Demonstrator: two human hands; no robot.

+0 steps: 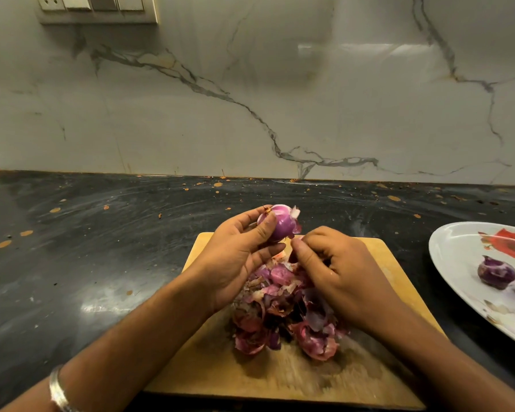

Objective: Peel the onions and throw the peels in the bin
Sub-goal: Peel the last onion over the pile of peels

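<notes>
— Head view, item one?
— Onion (pixel 280 224), gripped in left hand (pixel 238 257) fingers above the chopping board (pixel 384 263).
— Right hand (pixel 330 272)?
— At 3 o'clock, fingers pinching a peel (pixel 293 257).
— Remainder?
— Peel heap (pixel 286 316) on board; peeled onion (pixel 496 272) on plate (pixel 449 251), worktop (pixel 101 248) at 3 o'clock.

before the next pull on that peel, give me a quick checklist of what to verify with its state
1. Left hand has a grip on the onion: ok.
2. Right hand fingers curled by the onion's loose skin: pinch itself cannot tell, blurred.
3. Onion held over the cutting board, so scraps drop on it: ok.
4. Peel pile sits on the board, not yet binned: not ok.
5. Bin within reach: cannot tell, none in view.
6. Plate with a peeled onion at the right to take the finished one: ok.
</notes>
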